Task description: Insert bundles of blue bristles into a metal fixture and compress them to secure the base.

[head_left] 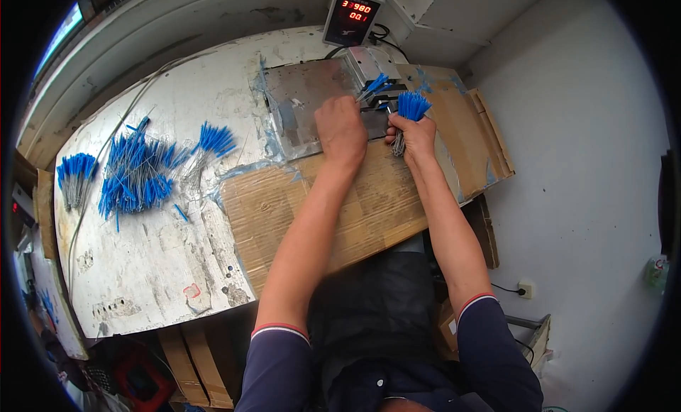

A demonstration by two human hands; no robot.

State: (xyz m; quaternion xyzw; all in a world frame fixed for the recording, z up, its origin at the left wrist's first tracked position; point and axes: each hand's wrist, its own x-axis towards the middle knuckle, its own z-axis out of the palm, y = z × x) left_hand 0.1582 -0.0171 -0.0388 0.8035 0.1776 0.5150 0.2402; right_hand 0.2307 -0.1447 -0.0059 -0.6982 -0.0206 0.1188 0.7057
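My right hand (pixel 415 134) is closed round a bundle of blue-tipped thin grey wires (pixel 412 105), blue ends up and grey tails hanging below the fist. To its left, my left hand (pixel 342 128) is curled, back facing up, over the right part of a metal plate (pixel 298 92). A smaller bunch of blue-tipped wires (pixel 374 88) sticks out just beyond the left hand's knuckles; whether those fingers grip it, I cannot tell. Both hands are beside a small bench machine (pixel 370 63) with a grey housing and dark front parts, partly hidden by the hands and wires.
Left on the worn white table (pixel 156 263) lie a large heap of blue-tipped wires (pixel 135 174), with smaller bunches on both sides. Cardboard (pixel 284 206) covers the front edge. A box with a red lit display (pixel 353 17) stands at the back. A white wall (pixel 582 142) rises at right.
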